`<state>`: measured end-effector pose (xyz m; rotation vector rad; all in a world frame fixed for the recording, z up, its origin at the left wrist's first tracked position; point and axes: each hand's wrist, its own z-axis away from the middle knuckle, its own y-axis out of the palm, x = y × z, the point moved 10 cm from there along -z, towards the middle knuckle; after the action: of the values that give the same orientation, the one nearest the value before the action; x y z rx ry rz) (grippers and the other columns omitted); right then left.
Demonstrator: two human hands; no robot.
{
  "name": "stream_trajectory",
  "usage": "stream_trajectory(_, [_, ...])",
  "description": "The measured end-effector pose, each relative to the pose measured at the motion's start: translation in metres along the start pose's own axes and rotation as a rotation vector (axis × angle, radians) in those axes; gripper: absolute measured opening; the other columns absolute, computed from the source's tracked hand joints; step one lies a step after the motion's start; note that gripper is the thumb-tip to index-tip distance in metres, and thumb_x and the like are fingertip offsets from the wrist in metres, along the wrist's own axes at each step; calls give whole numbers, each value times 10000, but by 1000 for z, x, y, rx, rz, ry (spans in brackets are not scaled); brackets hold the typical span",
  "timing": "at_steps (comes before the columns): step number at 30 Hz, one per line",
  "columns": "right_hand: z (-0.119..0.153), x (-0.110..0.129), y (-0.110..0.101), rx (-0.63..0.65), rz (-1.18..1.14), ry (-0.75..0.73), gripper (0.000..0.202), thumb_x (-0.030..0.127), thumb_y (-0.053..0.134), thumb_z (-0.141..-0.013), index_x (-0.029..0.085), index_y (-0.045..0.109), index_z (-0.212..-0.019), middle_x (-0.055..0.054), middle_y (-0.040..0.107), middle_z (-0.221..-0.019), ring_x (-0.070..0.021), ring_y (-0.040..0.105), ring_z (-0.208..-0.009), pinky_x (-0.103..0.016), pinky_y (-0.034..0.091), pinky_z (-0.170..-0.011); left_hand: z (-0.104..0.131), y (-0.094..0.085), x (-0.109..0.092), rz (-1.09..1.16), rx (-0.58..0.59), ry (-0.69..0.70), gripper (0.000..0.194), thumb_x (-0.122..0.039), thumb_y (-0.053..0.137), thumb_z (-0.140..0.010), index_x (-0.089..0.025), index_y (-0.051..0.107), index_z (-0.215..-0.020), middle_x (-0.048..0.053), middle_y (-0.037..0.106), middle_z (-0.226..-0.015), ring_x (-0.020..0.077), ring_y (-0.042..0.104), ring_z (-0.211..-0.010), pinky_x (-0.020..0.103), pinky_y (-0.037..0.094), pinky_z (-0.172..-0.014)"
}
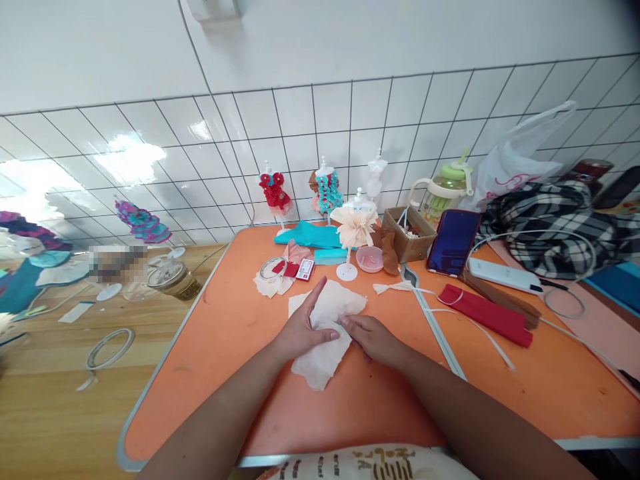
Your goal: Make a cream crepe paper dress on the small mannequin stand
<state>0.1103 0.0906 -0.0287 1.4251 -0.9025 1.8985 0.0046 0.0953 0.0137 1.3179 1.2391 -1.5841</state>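
Observation:
A thin white crumpled sheet (325,360) is between my two hands above the orange table (210,387). My left hand (305,328) has its thumb and index finger spread apart, with the thumb lying on the sheet. From the right, my right hand (374,339) pinches the sheet's gathered middle between thumb and fingers. Just beyond stands a small white stand (347,271) wearing a cream pleated piece (354,227). Pale fabric scraps (273,285) lie beyond my left hand, near a red and white packet (305,270).
Dressed mini mannequins (274,193) stand along the tiled wall. At the right are a pink dish (370,259), a cardboard box (411,233), a phone (454,242), a white device (505,275) with a cable, and folded red fabric (485,315). A lidded cup (175,280) stands left.

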Motion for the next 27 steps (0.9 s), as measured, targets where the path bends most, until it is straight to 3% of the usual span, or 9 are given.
stream_trajectory(6, [0,0,-5,-14,16,-11,467,612,376,-857,191,519,-710,36,370,-566,-94,386,-458,-192,320,-356,-1,0,-1,6,-18,38,994,-346,759,-662,-307,165,-1459,46,148,-1548,284,161,-1404,407,223,-1115])
stream_trajectory(9, [0,-1,-13,-28,26,5,490,610,367,-860,182,558,-721,35,379,-567,-95,367,-467,-202,319,-376,-1,-4,-1,77,-41,21,1042,-381,766,-651,-302,122,-1466,75,203,-1533,307,271,-1365,405,309,-1074])
stream_trajectory(13, [1,3,-14,-13,86,-8,502,588,365,-873,175,592,-702,34,394,-540,-103,384,-469,-221,334,-428,-1,0,2,197,11,-23,1073,-386,737,-691,-303,4,-1470,112,341,-1472,329,427,-1267,406,460,-935])
stream_trajectory(15, [2,9,-11,-4,98,-36,488,569,354,-887,179,609,-743,33,406,-545,-105,387,-481,-223,341,-455,-1,-1,3,184,6,-24,1071,-372,747,-683,-297,26,-1471,102,326,-1480,325,368,-1310,399,444,-960])
stream_trajectory(17, [3,13,-8,-3,96,-56,469,561,348,-894,187,611,-786,34,414,-552,-109,390,-493,-224,340,-471,-1,-3,3,124,-24,-10,1058,-353,770,-655,-280,100,-1470,83,300,-1494,308,242,-1375,399,347,-1055])
stream_trajectory(21, [2,11,-7,-45,105,-49,468,582,364,-879,190,526,-681,34,403,-560,-118,407,-515,-229,325,-479,0,0,5,40,-24,-2,1047,-336,782,-636,-287,144,-1465,53,219,-1527,274,66,-1420,407,174,-1135])
stream_trajectory(24, [0,8,-6,-60,132,-58,472,580,361,-880,191,456,-631,31,401,-573,-121,416,-542,-230,320,-496,1,3,6,-9,-15,-9,1061,-331,782,-633,-299,124,-1465,39,139,-1549,262,71,-1421,391,156,-1138])
stream_trajectory(27, [-2,10,-2,-43,163,-102,460,555,373,-885,183,466,-632,21,436,-609,-127,426,-601,-231,327,-541,2,6,6,-21,2,-23,1062,-331,770,-649,-305,92,-1467,32,118,-1553,256,103,-1417,362,230,-1113])
